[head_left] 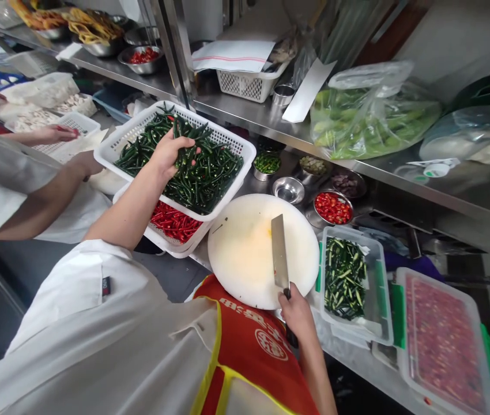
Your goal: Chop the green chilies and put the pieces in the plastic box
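My left hand (168, 154) reaches into a white basket (110, 147) full of green chillies (210, 173) and is closed round a bunch of them. My right hand (297, 314) grips the handle of a cleaver (279, 253), whose blade lies flat on a round white cutting board (245, 253). The board is bare apart from the blade. Under the green chilli basket sits a second white basket with red chillies (174, 222).
A clear tub of cut green chillies (344, 276) and a tub of chopped red chilli (444, 340) stand to the right of the board. Small steel bowls (288, 189) sit behind it. Another person's arm and hand (57, 134) work at the left. A steel shelf (245, 112) holds bags and baskets.
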The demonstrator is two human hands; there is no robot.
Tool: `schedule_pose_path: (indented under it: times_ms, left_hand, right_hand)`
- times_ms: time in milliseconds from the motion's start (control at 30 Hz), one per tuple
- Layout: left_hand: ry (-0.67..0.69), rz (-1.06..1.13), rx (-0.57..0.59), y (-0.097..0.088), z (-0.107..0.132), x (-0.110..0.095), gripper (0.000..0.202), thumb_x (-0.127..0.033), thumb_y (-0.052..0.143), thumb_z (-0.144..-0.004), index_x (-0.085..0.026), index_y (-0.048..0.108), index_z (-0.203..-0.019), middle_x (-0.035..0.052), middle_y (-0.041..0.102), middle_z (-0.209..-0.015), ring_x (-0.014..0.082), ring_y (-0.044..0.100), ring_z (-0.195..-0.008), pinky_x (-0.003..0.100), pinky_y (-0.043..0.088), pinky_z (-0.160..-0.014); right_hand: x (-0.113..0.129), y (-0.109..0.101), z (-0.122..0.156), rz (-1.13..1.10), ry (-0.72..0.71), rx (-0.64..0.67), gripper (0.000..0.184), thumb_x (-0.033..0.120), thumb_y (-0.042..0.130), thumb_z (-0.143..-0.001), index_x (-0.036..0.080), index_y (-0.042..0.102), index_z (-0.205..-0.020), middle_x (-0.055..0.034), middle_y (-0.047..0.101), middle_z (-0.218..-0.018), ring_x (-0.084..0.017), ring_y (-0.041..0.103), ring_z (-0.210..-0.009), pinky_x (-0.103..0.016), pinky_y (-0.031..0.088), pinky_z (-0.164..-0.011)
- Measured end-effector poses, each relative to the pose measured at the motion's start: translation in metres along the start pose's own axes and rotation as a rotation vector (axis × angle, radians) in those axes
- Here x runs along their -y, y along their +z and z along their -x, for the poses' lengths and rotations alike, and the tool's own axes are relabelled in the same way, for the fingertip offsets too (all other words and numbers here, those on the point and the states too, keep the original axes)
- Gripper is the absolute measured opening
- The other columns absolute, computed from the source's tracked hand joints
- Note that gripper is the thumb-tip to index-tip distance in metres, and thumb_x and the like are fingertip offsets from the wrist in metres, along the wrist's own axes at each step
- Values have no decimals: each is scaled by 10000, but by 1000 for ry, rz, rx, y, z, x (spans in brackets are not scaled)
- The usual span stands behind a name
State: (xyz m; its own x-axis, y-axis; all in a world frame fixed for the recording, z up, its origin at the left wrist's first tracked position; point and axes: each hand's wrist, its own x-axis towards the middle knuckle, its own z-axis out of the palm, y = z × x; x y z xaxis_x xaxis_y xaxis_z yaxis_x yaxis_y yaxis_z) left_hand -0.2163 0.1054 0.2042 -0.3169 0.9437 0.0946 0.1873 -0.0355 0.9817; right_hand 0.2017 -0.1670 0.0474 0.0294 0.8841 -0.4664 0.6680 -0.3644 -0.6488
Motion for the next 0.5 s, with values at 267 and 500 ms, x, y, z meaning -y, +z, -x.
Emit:
schedule_pose_path:
  times_ms: [267, 500]
  left_hand:
    - [-67, 280, 366, 83, 89, -20, 558, -284, 684, -695, -214, 538, -1229, 23, 662, -888, 265, 721, -865, 313, 597, -597]
    - [-395, 446, 714, 172, 142, 39, 574, -307, 722, -628, -234, 540, -1168, 43, 677, -895, 216, 700, -804, 236, 522, -502]
  right_hand:
    - [1, 4, 8, -79, 52, -53, 191, 398, 450, -845, 237, 526, -912, 34, 577, -540, -212, 617, -550, -289, 422, -597]
    - [-8, 14, 24, -329, 153, -97, 209, 427, 469, -842, 230, 492, -911, 59, 563, -490, -206, 600, -463, -301, 450, -554]
